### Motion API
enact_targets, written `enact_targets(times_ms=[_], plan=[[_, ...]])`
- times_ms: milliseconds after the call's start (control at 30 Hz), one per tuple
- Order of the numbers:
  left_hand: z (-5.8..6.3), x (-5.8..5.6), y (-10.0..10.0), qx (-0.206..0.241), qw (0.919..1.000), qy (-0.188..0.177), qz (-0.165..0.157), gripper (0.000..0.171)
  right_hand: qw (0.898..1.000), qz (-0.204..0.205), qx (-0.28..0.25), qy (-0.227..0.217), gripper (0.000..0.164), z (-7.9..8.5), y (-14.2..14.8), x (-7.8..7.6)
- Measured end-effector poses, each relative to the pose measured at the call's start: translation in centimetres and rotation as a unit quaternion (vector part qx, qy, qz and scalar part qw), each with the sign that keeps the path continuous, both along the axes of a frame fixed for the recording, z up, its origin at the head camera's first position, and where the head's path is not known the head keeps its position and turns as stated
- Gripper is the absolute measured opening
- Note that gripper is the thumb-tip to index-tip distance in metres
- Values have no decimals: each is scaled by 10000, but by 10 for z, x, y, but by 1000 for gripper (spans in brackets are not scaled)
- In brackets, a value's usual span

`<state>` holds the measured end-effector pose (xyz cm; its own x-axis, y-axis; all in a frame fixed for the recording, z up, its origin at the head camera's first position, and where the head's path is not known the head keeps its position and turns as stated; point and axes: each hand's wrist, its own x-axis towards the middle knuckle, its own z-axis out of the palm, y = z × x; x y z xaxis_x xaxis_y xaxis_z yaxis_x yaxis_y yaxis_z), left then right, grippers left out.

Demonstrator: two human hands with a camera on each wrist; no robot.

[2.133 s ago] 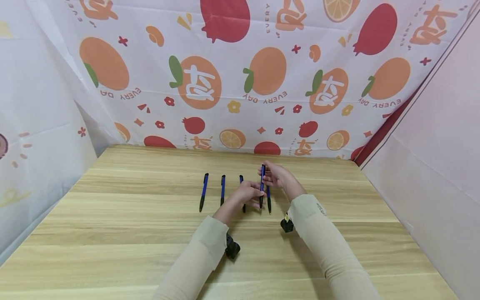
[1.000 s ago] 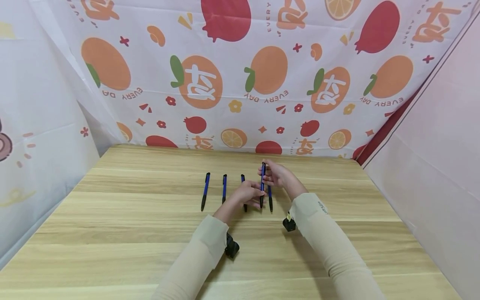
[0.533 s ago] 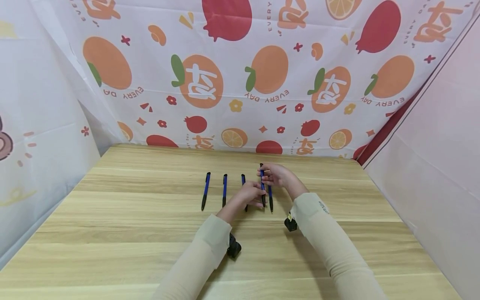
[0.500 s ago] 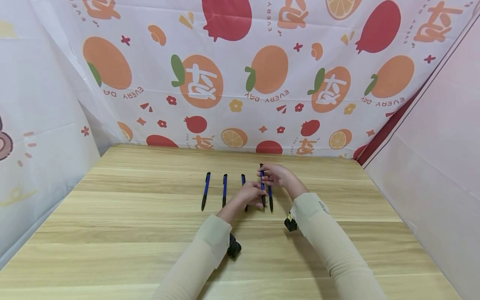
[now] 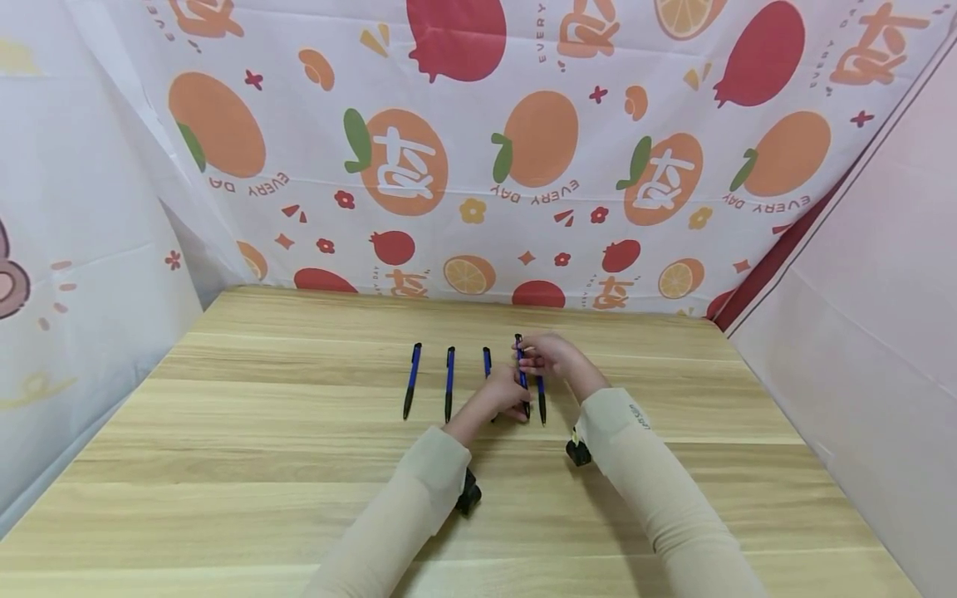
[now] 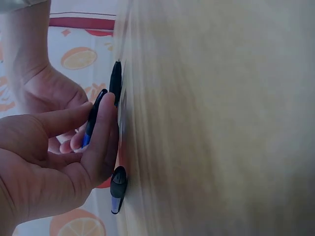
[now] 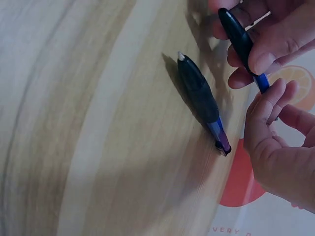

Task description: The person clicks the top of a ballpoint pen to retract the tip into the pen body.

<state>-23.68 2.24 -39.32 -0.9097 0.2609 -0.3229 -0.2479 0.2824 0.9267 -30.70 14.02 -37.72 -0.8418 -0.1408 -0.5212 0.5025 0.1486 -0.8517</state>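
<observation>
A blue click pen (image 5: 522,379) with a black grip is held between both hands, close over the table. My left hand (image 5: 505,389) pinches its black grip between thumb and fingers, as the left wrist view shows around the pen (image 6: 92,118). At its clip end, the fingertips of my right hand (image 5: 552,354) pinch the blue barrel. In the right wrist view, the held pen's grip (image 7: 238,36) sticks out past the left thumb. Another pen (image 5: 542,404) lies just right of it, partly behind the right hand. The left hand partly covers a third pen (image 5: 488,360).
Two more matching pens, one at the far left (image 5: 411,382) and one beside it (image 5: 449,384), lie on the wooden table (image 5: 262,465) in the same row. A fruit-print cloth (image 5: 478,166) hangs behind the table's back edge. Small black cameras (image 5: 578,451) hang at the wrists.
The held pen has come down slightly toward the table, and its clip end has swung a little left. Both hands have lowered with it; the other pens lie as before.
</observation>
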Motion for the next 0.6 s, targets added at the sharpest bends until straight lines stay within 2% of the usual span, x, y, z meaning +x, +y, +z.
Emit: enact_targets(times_ms=[100, 200, 400, 600], plan=[[0, 0, 1, -310, 9994, 181, -28, 10, 9998, 31, 160, 117, 31, -2, -2, 0], [1, 1, 2, -753, 9962, 431, -76, 21, 9989, 47, 368, 272, 28, -4, -4, -1], [6, -1, 6, -1675, 9838, 610, -173, 30, 9960, 97, 714, 533, 22, -10, -7, -2], [4, -4, 11, -2218, 9716, 733, -377, 41, 9891, 217, 1187, 848, 26, -12, -8, 0]])
